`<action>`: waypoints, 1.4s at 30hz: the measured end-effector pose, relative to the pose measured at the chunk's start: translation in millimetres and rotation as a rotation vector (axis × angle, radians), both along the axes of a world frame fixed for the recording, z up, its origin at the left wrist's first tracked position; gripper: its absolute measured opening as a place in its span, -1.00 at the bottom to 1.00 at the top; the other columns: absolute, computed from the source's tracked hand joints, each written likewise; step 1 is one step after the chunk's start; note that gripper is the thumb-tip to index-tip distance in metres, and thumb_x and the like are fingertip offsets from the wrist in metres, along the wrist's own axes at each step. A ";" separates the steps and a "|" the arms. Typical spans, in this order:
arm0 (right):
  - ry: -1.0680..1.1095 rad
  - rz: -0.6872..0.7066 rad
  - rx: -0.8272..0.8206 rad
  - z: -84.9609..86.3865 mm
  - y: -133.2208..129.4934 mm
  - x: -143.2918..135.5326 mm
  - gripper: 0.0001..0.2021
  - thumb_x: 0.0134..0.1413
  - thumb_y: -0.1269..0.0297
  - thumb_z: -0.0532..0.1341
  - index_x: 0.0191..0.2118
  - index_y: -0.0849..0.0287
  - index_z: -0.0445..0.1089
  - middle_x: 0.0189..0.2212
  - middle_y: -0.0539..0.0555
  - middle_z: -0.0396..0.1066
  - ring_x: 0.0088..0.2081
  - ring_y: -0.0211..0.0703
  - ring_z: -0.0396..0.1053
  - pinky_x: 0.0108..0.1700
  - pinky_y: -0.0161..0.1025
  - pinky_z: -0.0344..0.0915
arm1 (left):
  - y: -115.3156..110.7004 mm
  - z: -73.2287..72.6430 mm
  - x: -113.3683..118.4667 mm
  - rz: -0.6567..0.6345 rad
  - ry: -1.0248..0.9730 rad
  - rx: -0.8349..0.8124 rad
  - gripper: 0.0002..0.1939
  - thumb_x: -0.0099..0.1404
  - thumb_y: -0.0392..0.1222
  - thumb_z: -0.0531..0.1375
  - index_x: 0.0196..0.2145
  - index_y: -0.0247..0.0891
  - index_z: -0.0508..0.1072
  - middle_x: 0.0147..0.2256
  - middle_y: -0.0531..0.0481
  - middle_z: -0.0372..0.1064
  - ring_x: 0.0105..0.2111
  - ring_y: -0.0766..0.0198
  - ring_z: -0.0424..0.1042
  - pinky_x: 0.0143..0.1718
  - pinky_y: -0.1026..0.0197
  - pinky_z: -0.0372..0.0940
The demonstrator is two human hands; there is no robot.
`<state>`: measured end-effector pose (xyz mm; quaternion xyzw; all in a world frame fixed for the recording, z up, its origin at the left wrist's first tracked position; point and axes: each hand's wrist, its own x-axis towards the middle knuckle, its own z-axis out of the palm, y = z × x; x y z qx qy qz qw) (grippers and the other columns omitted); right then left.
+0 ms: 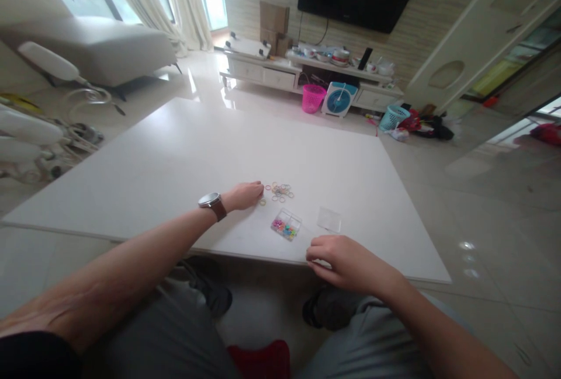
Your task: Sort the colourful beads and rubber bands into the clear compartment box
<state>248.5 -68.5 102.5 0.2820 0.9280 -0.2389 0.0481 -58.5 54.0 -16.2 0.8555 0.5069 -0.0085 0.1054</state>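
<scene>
A loose pile of thin coloured rings lies on the white table. Just left of it, my left hand touches the tabletop with its fingers drawn together; whatever they pinch is too small to name. A yellowish ring rests by its fingertips. Nearer to me stands an open clear box with small colourful pieces inside. A flat clear lid lies to its right. My right hand is at the front edge, fingers curled and thumb apart from them, nothing visible between.
Beyond the table are a pink basket, a blue and white fan and a low cabinet holding dishes. White jointed equipment stands at the left. A red stool shows between my legs.
</scene>
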 end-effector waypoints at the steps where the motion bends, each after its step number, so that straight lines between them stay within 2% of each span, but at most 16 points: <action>1: 0.001 0.000 0.002 -0.2 0.3 -0.2 -0.84 0.25 0.38 0.11 -0.35 0.19 0.37 -0.37 0.04 0.39 -0.32 -0.24 0.30 -0.30 -0.31 0.09 | -1.4 2.3 1.2 -0.010 -0.023 0.011 -0.70 0.42 -0.20 -0.07 -0.27 -0.33 0.43 -0.25 -0.21 0.39 -0.35 0.17 0.43 -0.31 0.16 0.28; 4: 0.004 0.001 0.006 -0.2 0.7 -1.1 -0.84 0.25 0.38 0.11 -0.36 0.20 0.37 -0.36 0.05 0.40 -0.32 -0.24 0.30 -0.29 -0.30 0.09 | -6.3 9.2 5.8 -0.047 -0.105 0.006 -0.72 0.40 -0.18 -0.04 -0.28 -0.30 0.43 -0.25 -0.18 0.40 -0.34 0.18 0.42 -0.30 0.16 0.26; 10: -0.013 -0.004 -0.003 2.5 -0.2 -3.2 -0.82 0.26 0.35 0.10 -0.38 0.20 0.37 -0.38 0.05 0.40 -0.33 -0.24 0.29 -0.30 -0.29 0.08 | -6.4 15.2 7.3 -0.092 -0.155 -0.067 -0.85 0.22 -0.19 0.11 -0.43 -0.24 0.45 -0.34 -0.08 0.45 -0.38 0.23 0.39 -0.33 0.21 0.21; 13: -0.002 0.004 -0.010 2.0 -1.0 -2.1 -0.81 0.28 0.33 0.09 -0.36 0.20 0.37 -0.37 0.05 0.40 -0.32 -0.23 0.30 -0.28 -0.29 0.09 | -1.2 14.2 2.0 -0.049 -0.193 -0.098 -0.84 0.20 -0.14 0.14 -0.40 -0.23 0.48 -0.38 -0.04 0.47 -0.40 0.24 0.38 -0.34 0.23 0.20; 17: 0.003 0.010 -0.012 -0.3 -1.7 -0.6 -0.82 0.28 0.33 0.10 -0.34 0.19 0.38 -0.35 0.05 0.42 -0.31 -0.23 0.31 -0.27 -0.29 0.10 | 2.1 8.1 -2.6 0.046 -0.257 -0.112 -0.77 0.20 -0.09 0.17 -0.24 -0.24 0.49 -0.28 -0.05 0.49 -0.36 0.25 0.41 -0.35 0.25 0.22; 19: 0.004 0.011 -0.004 -0.9 -1.8 -0.8 -0.82 0.28 0.33 0.10 -0.34 0.19 0.39 -0.36 0.05 0.42 -0.32 -0.23 0.32 -0.28 -0.29 0.10 | 1.9 4.6 -2.9 0.067 -0.270 -0.121 -0.78 0.20 -0.10 0.17 -0.25 -0.25 0.49 -0.27 -0.06 0.49 -0.35 0.25 0.41 -0.34 0.25 0.24; 25: 0.013 0.016 0.030 -2.0 -1.0 -1.4 -0.81 0.26 0.34 0.11 -0.36 0.20 0.40 -0.37 0.06 0.43 -0.33 -0.22 0.32 -0.28 -0.28 0.11 | -2.0 1.9 2.4 0.038 -0.183 -0.137 -0.89 0.13 -0.29 0.13 -0.41 -0.28 0.46 -0.33 -0.09 0.46 -0.37 0.23 0.40 -0.32 0.23 0.26; 30: 0.017 0.013 0.017 -4.0 -0.1 0.3 -0.82 0.25 0.34 0.11 -0.36 0.20 0.41 -0.36 0.07 0.43 -0.32 -0.21 0.33 -0.28 -0.28 0.12 | -4.8 1.3 6.6 -0.025 -0.086 -0.094 -0.90 0.16 -0.30 0.10 -0.44 -0.28 0.41 -0.35 -0.12 0.43 -0.37 0.20 0.39 -0.32 0.19 0.24; 33: 0.018 0.007 0.009 -3.8 -0.1 0.3 -0.82 0.24 0.35 0.12 -0.35 0.21 0.42 -0.36 0.07 0.44 -0.33 -0.20 0.33 -0.28 -0.27 0.12 | -3.9 5.8 6.5 -0.043 -0.143 -0.110 -0.91 0.19 -0.29 0.09 -0.41 -0.28 0.39 -0.39 -0.07 0.41 -0.41 0.25 0.35 -0.36 0.22 0.20; 37: 0.015 0.013 0.019 -2.0 -2.1 -0.7 -0.82 0.24 0.34 0.12 -0.36 0.21 0.43 -0.38 0.07 0.43 -0.34 -0.20 0.32 -0.29 -0.26 0.11 | -5.8 19.5 12.0 -0.068 -0.285 -0.159 -0.87 0.26 -0.22 0.08 -0.36 -0.27 0.40 -0.49 0.05 0.36 -0.50 0.34 0.26 -0.44 0.28 0.12; 42: 0.024 0.056 0.072 0.4 -6.7 -2.0 -0.80 0.25 0.32 0.12 -0.37 0.22 0.44 -0.40 0.08 0.44 -0.36 -0.19 0.32 -0.30 -0.23 0.11 | -18.2 33.9 35.2 -0.117 -0.397 -0.185 -0.84 0.25 -0.24 0.11 -0.28 -0.27 0.49 -0.41 0.01 0.43 -0.40 0.33 0.35 -0.33 0.28 0.22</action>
